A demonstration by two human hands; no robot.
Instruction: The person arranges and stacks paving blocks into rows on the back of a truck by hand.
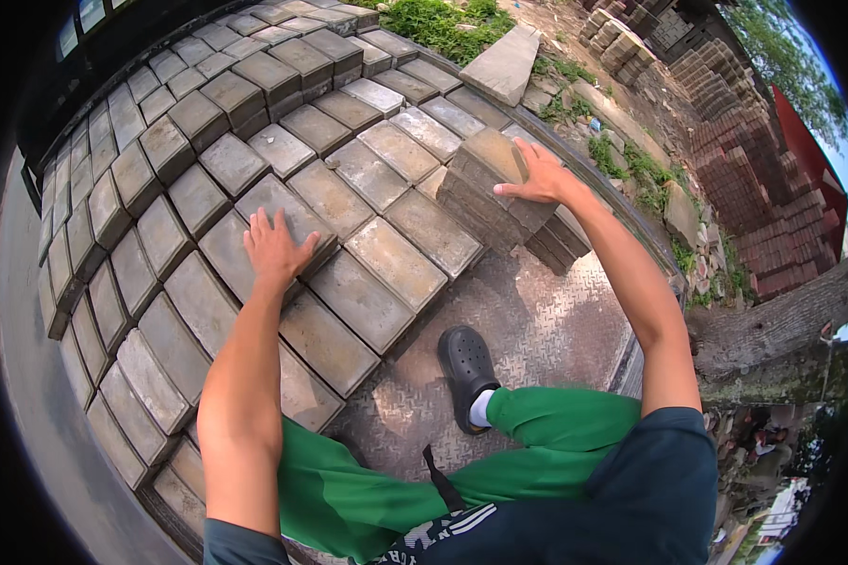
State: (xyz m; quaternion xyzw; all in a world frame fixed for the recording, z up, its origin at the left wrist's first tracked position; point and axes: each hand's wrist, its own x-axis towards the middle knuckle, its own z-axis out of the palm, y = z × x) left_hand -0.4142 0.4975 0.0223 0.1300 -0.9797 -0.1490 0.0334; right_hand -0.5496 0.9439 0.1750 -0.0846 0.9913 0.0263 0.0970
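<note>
My left hand (277, 249) lies with its fingers spread on a grey concrete paving block (299, 205) in the upper layer of a stepped pile. Nothing is gripped in it. My right hand (544, 176) is also open, thumb and fingers apart, at the top right edge of a small stack of paving blocks (485, 193). That stack stands at the right end of the pile, and its side faces are rough and brown-grey. More blocks (558, 243) stand on edge just below my right wrist. The underside of each hand is hidden.
Rows of flat grey blocks (396, 262) fill the left and middle of a truck bed. My foot in a dark clog (468, 372) stands on the patterned metal floor (537, 330). A low side edge (622, 212) runs along the right. Beyond it are weeds, rubble and stacked reddish blocks (740, 169).
</note>
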